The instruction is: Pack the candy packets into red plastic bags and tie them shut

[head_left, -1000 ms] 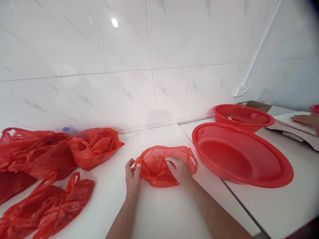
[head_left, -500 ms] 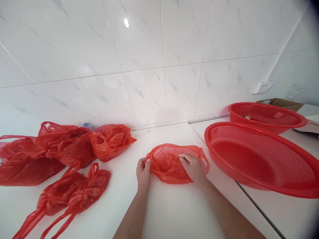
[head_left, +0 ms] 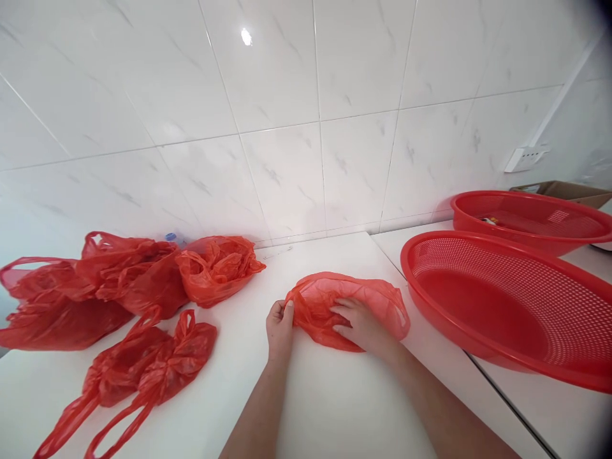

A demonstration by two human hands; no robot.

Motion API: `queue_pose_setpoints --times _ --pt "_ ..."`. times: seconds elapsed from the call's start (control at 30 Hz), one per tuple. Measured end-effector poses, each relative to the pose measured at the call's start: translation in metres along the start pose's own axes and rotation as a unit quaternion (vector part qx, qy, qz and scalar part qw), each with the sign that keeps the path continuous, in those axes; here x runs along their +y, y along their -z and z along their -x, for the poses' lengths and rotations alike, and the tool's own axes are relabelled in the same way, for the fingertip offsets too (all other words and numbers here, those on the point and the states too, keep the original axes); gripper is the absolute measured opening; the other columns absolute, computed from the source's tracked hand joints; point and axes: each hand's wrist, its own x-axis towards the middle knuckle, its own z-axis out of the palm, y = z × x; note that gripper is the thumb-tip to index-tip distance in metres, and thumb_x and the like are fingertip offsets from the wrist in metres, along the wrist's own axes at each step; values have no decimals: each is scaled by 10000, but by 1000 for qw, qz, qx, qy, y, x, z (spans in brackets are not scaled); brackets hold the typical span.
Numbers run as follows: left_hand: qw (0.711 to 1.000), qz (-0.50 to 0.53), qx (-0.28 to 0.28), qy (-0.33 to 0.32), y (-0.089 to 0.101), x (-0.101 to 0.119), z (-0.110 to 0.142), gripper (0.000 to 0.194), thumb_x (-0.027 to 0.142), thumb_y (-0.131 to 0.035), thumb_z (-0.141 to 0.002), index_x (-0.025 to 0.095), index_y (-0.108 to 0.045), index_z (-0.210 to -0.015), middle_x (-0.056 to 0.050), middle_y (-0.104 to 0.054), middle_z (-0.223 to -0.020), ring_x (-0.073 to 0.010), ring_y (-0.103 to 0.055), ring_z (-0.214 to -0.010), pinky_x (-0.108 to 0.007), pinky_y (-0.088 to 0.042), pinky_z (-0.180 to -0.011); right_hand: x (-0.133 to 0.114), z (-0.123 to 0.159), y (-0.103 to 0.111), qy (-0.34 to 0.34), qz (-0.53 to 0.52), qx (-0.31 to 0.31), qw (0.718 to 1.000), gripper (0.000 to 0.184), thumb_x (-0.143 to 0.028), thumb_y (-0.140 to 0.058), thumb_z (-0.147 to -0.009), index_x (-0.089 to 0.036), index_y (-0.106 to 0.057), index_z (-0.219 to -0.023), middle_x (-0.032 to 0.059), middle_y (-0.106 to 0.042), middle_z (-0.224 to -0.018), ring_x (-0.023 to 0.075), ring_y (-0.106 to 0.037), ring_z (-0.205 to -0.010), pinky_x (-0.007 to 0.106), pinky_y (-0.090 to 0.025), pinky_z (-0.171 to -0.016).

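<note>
A thin red plastic bag (head_left: 377, 293) lies on the white table in front of me, its mouth spread wide. My left hand (head_left: 280, 322) pinches the bag's left edge between thumb and fingers. Inside the mouth, my right hand (head_left: 356, 322) rests with its fingers apart, touching the crumpled plastic. Whatever lies under the folds in the bag is hidden.
Several filled red plastic bags (head_left: 138, 268) stand at the left, with a tied red bag (head_left: 186, 350) nearer me. A blue bottle cap (head_left: 171, 237) shows behind them. Two red plastic baskets (head_left: 478, 306) sit at the right. A tiled wall (head_left: 282, 172) closes off the back.
My right hand has moved a little to the left inside the bag, and its fingers have gone from a pinch to spread. The left hand keeps its hold. The view has shifted slightly.
</note>
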Motion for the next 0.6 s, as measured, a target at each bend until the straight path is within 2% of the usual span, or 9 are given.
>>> queue_pose_setpoints --times 0.33,0.6 --pt "998 -22 -43 -34 0 -4 0 349 454 -545 -797 194 -396 -619 54 -344 -581 -99 -315 -546 -213 -286 -515 3 -9 -5 26 4 26 999 442 -327 -595 -750 -263 -601 -1187 39 -490 -1325 256 -380 -1252 417 -314 -1044" --pt "998 -31 -42 -27 -2 -3 -1 312 417 -554 -793 193 -402 -637 50 -346 -599 -100 -312 -567 -205 -291 -530 3 -11 -3 20 -9 27 999 450 -338 -601 -744 -263 -600 -1188 42 -493 -1320 257 -382 -1249 425 -312 -1044"
